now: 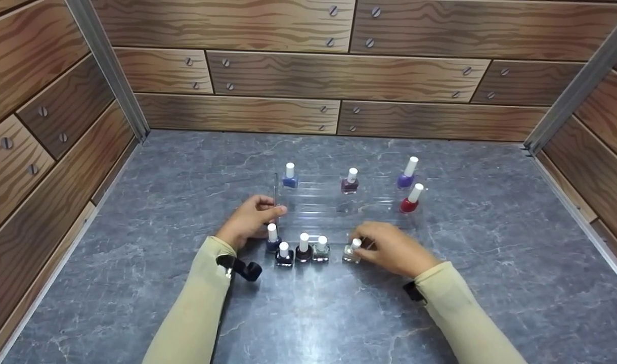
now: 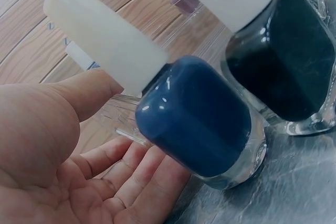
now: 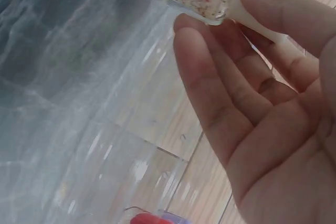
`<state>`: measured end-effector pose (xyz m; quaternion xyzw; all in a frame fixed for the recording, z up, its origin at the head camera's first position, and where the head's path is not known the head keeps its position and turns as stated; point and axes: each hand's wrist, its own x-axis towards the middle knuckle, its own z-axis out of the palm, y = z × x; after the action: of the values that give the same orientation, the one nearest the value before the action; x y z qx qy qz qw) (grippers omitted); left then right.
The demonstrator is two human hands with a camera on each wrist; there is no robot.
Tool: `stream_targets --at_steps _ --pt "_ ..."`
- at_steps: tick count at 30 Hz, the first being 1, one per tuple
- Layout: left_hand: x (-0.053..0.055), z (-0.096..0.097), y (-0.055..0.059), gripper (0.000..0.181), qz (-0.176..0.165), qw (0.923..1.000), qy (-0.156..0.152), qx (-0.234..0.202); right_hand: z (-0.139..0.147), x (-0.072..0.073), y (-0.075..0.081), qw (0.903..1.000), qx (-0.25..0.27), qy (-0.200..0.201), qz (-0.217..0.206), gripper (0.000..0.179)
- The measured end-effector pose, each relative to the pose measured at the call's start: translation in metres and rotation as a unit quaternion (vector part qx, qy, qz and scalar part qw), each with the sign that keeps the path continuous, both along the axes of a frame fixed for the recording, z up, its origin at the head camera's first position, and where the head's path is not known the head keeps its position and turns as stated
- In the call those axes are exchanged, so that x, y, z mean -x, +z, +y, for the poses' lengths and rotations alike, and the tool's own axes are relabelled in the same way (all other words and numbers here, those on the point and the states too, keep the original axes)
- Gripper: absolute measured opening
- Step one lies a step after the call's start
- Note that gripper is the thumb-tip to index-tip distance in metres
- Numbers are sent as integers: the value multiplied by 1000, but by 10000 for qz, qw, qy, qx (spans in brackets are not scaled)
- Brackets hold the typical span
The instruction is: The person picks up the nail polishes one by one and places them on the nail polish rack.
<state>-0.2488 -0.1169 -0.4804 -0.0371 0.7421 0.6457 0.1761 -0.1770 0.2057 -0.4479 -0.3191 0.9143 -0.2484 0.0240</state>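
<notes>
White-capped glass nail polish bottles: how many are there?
9: blue, maroon, purple and red on the clear plastic rack; navy, two blackish, one glittery before it; another in the right hand.

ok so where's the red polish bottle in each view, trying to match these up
Head: right end of the clear rack, in front of the purple bottle; red bottle.
Left wrist: not in it.
Right wrist: bottom edge, cut off by the frame, a purple patch beside it.
Shared landmark: the wood-plank wall, visible in all three views.
</notes>
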Motion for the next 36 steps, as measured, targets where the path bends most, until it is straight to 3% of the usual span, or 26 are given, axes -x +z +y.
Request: stream_targets --at_steps 9,18,27,36 --pt "0 -2 -2 57 4 10000 -39 -25 -3 1 -5 9995 56 -225 -207 10" --pt "0 -2 0 58 46 9999 -1 -111 -9 -2 -3 9988 -86 -479 4 12" --pt "0 6 -6 57 152 9998 -93 -131 0 -5 -3 9978 -99 -633 -155 16" --pt "1 0 -3 53 142 9998 -67 -124 3 2 4 9920 404 -566 -1049 15"
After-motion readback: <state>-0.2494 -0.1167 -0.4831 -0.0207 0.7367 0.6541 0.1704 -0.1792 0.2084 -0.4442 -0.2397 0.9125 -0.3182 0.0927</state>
